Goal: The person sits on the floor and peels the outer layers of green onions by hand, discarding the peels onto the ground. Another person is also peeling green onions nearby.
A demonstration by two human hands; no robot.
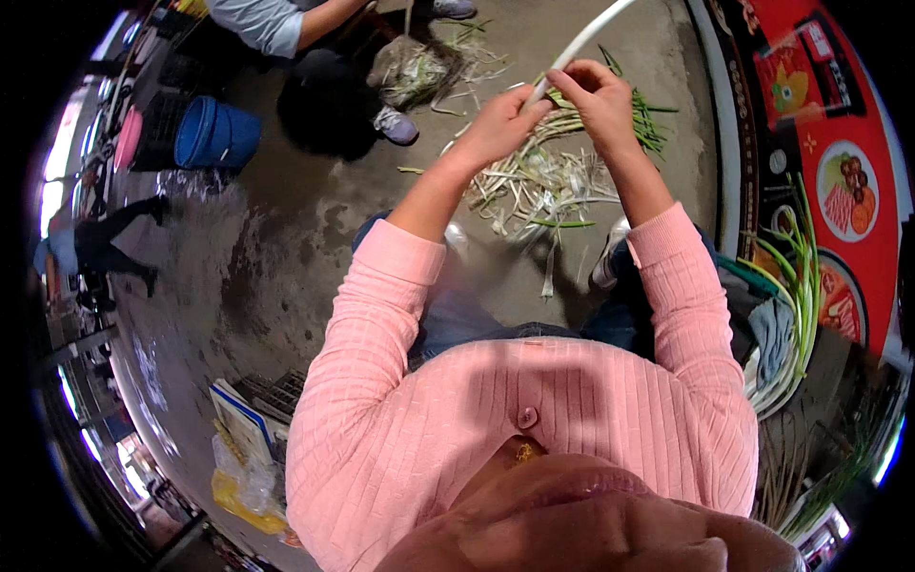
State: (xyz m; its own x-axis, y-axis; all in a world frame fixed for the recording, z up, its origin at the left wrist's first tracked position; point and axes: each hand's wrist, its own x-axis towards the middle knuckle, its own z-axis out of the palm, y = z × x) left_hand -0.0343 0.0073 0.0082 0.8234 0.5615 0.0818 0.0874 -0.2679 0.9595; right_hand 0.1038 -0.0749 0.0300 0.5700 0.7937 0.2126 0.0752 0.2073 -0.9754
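My left hand (509,123) is closed round the lower end of a long white green onion stalk (586,32), which slants up and out at the top edge. The thumb and fingers of my right hand (595,96) pinch at the stalk, just above my left hand; whether they hold the stalk itself or a loose layer I cannot tell. Beneath my hands, a heap of peeled onion skins and roots (543,175) is strewn over the concrete floor. Green onion tops (647,125) lie beyond my right wrist.
Across from me, a person's shoe (395,126) is near another trimmings pile (418,75). A blue bucket (218,133) stands at upper left. Long green onions (804,286) rest at my right, by a red printed panel (851,136). Plastic bags (246,493) lie lower left; a person walks far left.
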